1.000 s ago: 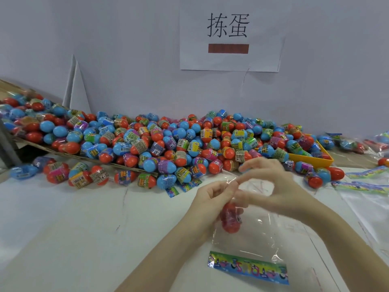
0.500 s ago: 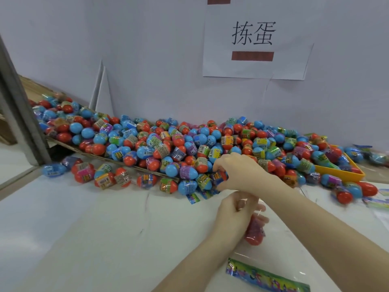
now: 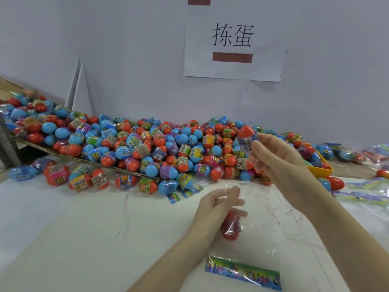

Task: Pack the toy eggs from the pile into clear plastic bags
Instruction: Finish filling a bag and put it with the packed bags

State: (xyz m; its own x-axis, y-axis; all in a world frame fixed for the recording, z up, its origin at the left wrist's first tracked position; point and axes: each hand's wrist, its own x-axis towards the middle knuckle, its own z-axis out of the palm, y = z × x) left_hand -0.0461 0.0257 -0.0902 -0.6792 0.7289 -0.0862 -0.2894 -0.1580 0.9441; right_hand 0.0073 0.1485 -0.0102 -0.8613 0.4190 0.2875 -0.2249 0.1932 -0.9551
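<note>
A toy egg (image 3: 245,137), red at the top with a blue label band, is pinched between the thumb and fingers of the right hand (image 3: 280,163) and is held in the air above the near edge of the pile (image 3: 147,148). The mouth of a clear plastic bag (image 3: 263,224) is gripped by the curled fingers of the left hand (image 3: 216,207); the bag is spread on the white table (image 3: 63,228), with its colourful printed strip (image 3: 243,272) at the near end. One red egg (image 3: 230,227) is seen inside the bag, just below the left hand. The pile of red and blue eggs is heaped along the wall (image 3: 126,60), partly on a sheet of cardboard (image 3: 63,154) and partly on the table. A yellow tray (image 3: 322,168) is seen at the right end of the pile, behind the right hand. A paper sign (image 3: 233,43) is fixed to the wall above. Further filled bags (image 3: 353,154) are visible at the far right.
</note>
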